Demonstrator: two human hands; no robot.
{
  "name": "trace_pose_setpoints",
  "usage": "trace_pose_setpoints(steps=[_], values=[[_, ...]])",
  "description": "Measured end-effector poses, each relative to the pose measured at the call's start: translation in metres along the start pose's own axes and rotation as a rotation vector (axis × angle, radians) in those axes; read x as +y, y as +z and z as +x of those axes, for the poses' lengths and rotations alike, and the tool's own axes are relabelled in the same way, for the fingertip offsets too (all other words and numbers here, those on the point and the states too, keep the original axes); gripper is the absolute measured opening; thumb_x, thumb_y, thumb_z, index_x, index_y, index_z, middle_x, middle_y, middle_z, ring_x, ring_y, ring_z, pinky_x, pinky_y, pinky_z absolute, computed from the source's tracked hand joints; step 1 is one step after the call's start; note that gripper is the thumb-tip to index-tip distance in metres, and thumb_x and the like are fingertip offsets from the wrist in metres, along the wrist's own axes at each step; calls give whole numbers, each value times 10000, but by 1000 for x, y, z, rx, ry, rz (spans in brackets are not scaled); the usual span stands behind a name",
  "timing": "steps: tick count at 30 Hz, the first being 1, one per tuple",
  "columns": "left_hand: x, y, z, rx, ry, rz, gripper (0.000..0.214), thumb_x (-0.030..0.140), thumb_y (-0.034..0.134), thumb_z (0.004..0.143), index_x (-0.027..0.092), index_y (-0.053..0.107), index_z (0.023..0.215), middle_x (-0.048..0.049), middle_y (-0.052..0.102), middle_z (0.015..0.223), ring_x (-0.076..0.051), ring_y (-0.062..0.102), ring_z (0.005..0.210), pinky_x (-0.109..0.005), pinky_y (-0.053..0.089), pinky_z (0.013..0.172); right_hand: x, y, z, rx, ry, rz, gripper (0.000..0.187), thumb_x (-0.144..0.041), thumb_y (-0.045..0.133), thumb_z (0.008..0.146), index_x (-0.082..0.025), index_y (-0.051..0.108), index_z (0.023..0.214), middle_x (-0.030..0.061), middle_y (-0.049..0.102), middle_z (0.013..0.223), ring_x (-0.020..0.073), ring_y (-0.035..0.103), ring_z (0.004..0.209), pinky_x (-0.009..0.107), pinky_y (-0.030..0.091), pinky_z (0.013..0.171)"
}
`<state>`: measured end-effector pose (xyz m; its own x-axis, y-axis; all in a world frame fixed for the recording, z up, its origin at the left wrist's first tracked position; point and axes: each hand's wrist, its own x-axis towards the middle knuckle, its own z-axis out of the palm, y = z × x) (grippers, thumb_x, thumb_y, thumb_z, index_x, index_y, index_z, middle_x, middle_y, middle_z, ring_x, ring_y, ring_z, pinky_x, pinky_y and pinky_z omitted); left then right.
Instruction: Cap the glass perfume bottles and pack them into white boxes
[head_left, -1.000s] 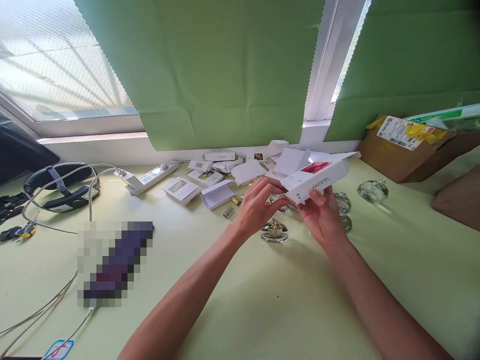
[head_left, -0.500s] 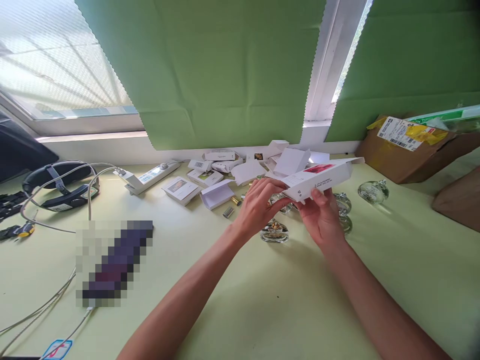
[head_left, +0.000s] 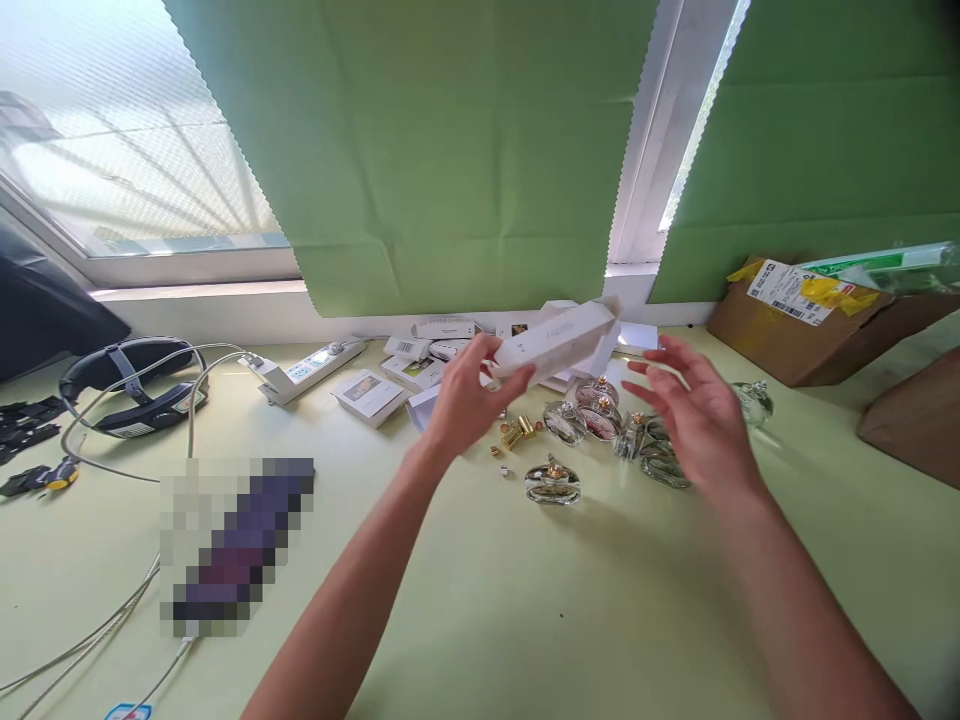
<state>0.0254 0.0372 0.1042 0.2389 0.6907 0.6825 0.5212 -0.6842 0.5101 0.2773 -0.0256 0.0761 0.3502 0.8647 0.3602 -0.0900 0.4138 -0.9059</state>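
My left hand (head_left: 472,395) grips one end of a white cardboard box (head_left: 559,338), raised and tilted over the pile at the back. The box's far end looks open, slightly blurred. My right hand (head_left: 694,405) is off the box, its fingers apart and nothing in them. Below the hands are several glass perfume bottles (head_left: 598,415), and one more perfume bottle (head_left: 553,484) with a gold neck stands nearer me. Small gold caps (head_left: 519,432) lie to their left. A further glass bottle (head_left: 752,402) is partly behind my right hand.
Several small white boxes (head_left: 370,396) lie along the back by the sill. A power strip (head_left: 311,372), black headset (head_left: 135,385), cables and blurred-out phone (head_left: 244,540) occupy the left. Brown cartons (head_left: 795,325) stand at the right.
My right hand has let go of the white box and moved right, fingers opening. My left hand has carried the box left. The bottles and caps beneath show more fully.
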Motion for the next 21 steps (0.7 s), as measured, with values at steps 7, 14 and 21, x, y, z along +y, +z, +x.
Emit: trace_pose_setpoints(steps=[7, 14, 21], values=[[-49, -75, 16, -363, -479, 395, 418, 595, 589, 825, 237, 580, 1041, -53, 618, 956, -223, 590, 873, -325, 446, 705, -30, -20, 114, -237, -99, -1024, 298, -407, 565, 896, -231, 687, 1103, 113, 705, 1122, 312, 650, 1061, 551, 506, 961], [-92, -69, 11, -290, -686, 499, 362, 460, 572, 838, 206, 510, 1089, -113, 576, 1210, -294, 555, 1145, -370, 472, 873, 44, 38, 136, -773, -175, -1316, 677, -359, 784, 690, -271, 593, 1333, 91, 336, 1600, 399, 200, 1487, 592, 96, 1198], [-120, -85, 7, -309, -919, 485, 492, 490, 562, 840, 190, 498, 1225, -149, 596, 1244, -321, 549, 1198, -394, 477, 883, 35, 1, 173, -615, -75, -1187, 615, -275, 918, 501, -174, 728, 1077, 215, 579, 1380, 447, 506, 1286, 557, 382, 1068]])
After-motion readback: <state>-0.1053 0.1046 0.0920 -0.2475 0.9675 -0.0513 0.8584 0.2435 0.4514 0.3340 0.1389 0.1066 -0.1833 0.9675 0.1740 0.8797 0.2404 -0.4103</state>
